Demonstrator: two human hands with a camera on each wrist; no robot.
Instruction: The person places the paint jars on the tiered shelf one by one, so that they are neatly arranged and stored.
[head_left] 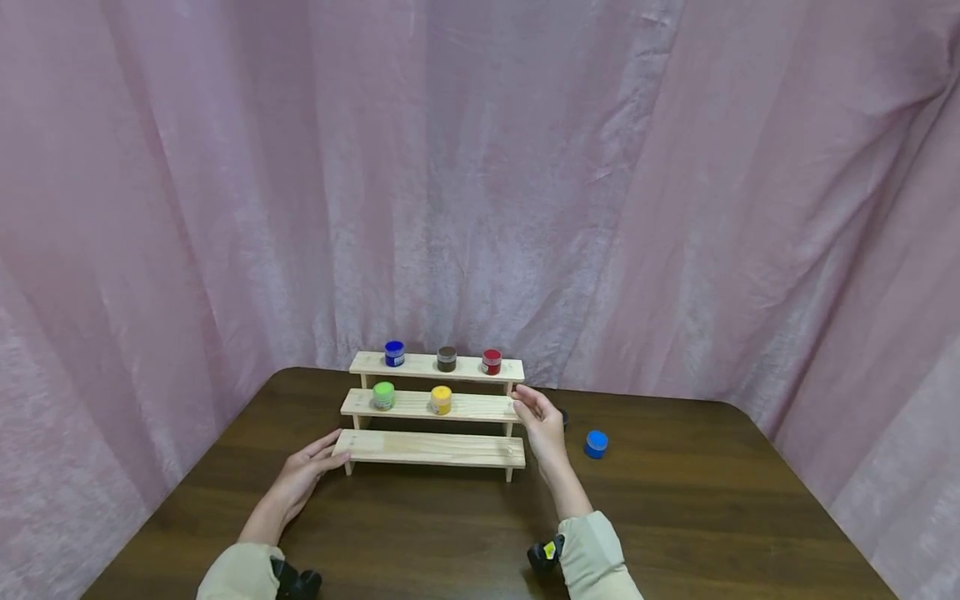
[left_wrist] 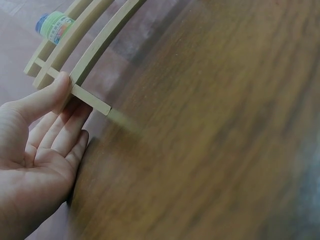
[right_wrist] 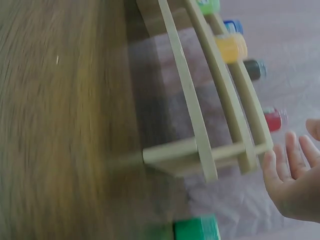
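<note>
A pale three-step wooden rack (head_left: 450,448) stands on the table. My left hand (head_left: 302,477) pinches the left end of its lowest step, the thumb (left_wrist: 61,89) on the near side and the fingers beyond. Beside the right end of the middle step, my right hand (head_left: 543,427) has loosely bent fingers and holds nothing. The top step carries a dark blue paint jar (head_left: 394,354), a brown paint jar (head_left: 447,359) and a red paint jar (head_left: 491,362). On the middle step are a light green paint jar (head_left: 384,396) and a yellow paint jar (head_left: 441,400).
A bright blue paint jar (head_left: 596,444) sits on the brown table (head_left: 697,500), right of the right hand. In the right wrist view, a green jar (right_wrist: 196,229) shows at the bottom edge. A pink curtain (head_left: 480,183) hangs behind the table.
</note>
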